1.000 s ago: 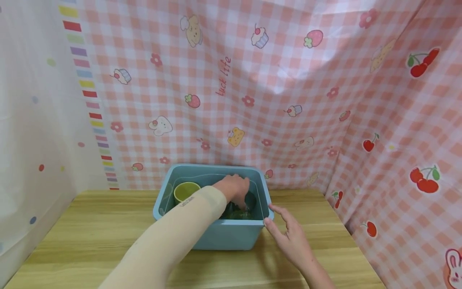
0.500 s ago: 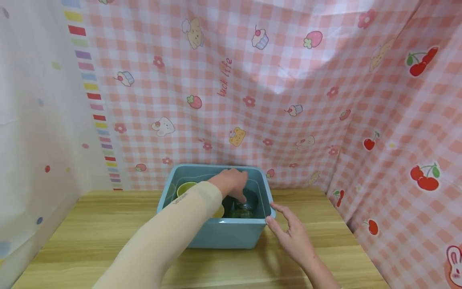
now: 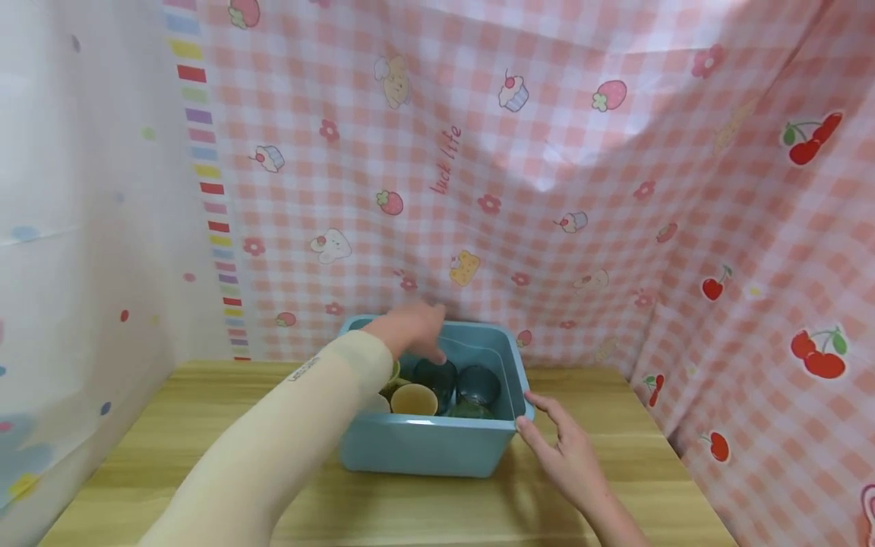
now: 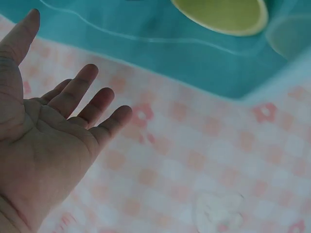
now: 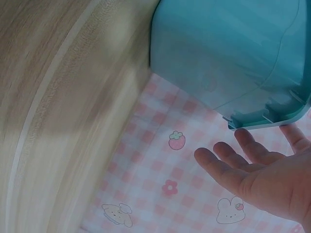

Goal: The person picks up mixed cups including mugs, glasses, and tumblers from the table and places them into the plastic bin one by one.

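Note:
My left hand (image 3: 413,330), in a cream sleeve, is over the back left of a blue plastic bin (image 3: 431,448). In the left wrist view its fingers are spread and hold nothing, beside the bin's wall. My right hand (image 3: 567,456) touches the bin's front right corner with thumb and index finger; its other fingers extend loosely below the rim in the right wrist view. Inside the bin are a yellow cup (image 3: 414,400), two dark glass vessels, one at the middle (image 3: 437,380) and one at the right (image 3: 478,385), and a greenish glass piece (image 3: 470,411). My left forearm hides the bin's left part.
The bin stands on a wooden table (image 3: 383,509), close to a pink checked cloth (image 3: 424,243) hanging behind it. More checked cloth (image 3: 752,342) hangs at the right, and a white dotted cloth (image 3: 89,251) at the left.
My left hand has lifted from the dark glass vessels and moved leftward and up, uncovering the yellow cup and the vessels. The right hand stays at the bin's corner. The head view has shifted slightly.

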Available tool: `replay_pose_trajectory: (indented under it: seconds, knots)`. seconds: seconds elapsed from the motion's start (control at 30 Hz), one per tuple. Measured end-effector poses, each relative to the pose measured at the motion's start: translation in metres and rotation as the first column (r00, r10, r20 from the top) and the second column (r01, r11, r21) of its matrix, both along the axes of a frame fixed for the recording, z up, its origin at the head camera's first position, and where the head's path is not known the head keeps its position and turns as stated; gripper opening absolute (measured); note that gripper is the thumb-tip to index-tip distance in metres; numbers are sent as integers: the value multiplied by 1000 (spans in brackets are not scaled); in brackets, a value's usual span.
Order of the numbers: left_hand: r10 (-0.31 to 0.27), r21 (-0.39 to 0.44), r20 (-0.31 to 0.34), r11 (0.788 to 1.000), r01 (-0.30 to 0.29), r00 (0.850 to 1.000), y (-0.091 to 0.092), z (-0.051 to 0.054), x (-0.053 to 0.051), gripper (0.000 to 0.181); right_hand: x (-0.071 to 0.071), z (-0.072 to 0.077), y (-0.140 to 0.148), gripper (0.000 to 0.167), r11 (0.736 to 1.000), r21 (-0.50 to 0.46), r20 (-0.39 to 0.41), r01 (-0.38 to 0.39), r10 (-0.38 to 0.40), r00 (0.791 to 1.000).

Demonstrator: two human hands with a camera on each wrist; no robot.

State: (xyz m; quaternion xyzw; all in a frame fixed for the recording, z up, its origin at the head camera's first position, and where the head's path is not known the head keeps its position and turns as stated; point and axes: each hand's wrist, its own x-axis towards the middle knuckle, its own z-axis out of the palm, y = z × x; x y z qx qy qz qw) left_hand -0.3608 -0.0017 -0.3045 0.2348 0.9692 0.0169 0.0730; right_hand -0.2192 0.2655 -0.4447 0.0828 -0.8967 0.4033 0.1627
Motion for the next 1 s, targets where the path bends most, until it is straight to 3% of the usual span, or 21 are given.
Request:
replay_pose_trajectory:
  seconds: [0.17, 0.3, 0.53, 0.73, 1.0]
  knots:
    - [32, 69, -5, 997, -31, 999, -34, 11, 1, 87, 0, -1, -1, 48, 1000, 7, 3, -7, 7, 1000]
    - [66, 153, 21, 986, -68, 998, -66, 21, 9, 94, 0, -1, -1, 48, 1000, 5, 23, -4, 4, 1000]
    - [131, 332, -7, 936, -121, 991, -128, 33, 19, 97, 0, 6, -1, 49, 1000, 3, 77, -4, 4, 997]
    - [215, 447, -30, 876, -180, 976, -188, 29, 32, 98, 0, 8, -1, 51, 1000, 14, 107, -3, 1, 994]
    - [303, 511, -10, 821, -256, 953, -253, 11, 56, 115, -1, 7, -1, 50, 1000, 26, 81, -5, 2, 997]
